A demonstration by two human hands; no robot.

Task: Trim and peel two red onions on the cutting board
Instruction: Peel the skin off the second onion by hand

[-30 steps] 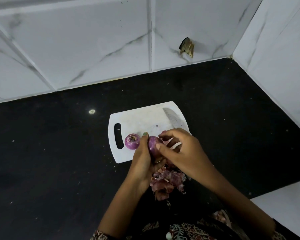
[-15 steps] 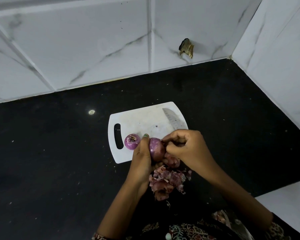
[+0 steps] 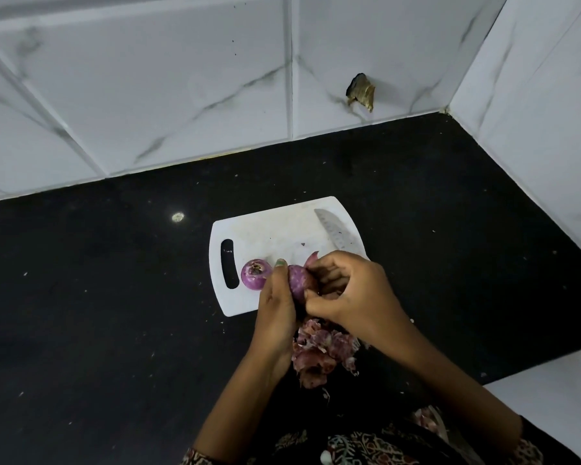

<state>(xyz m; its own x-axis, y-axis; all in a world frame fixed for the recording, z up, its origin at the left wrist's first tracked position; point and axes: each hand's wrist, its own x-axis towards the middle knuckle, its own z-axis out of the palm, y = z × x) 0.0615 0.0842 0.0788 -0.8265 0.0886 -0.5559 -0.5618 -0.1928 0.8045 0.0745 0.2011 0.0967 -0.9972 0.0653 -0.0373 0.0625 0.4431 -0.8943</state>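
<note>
centre frame, over the board [image 3: 249, 229]: left hand [image 3: 277, 303] still grips the onion [image 3: 296, 283]. right hand [image 3: 349, 293] fingers now pinch a skin flap [image 3: 311, 260], lifted since a second ago. peeling of the second onion is nearly done; first onion [image 3: 256, 274] sits left.

The held onion [image 3: 296, 283] is largely covered by the left hand [image 3: 277, 305] and right hand [image 3: 349, 292], the knife [image 3: 337, 234] handle is hidden behind the right hand, and the peel pile [image 3: 322, 352] is partly masked by both wrists.
</note>
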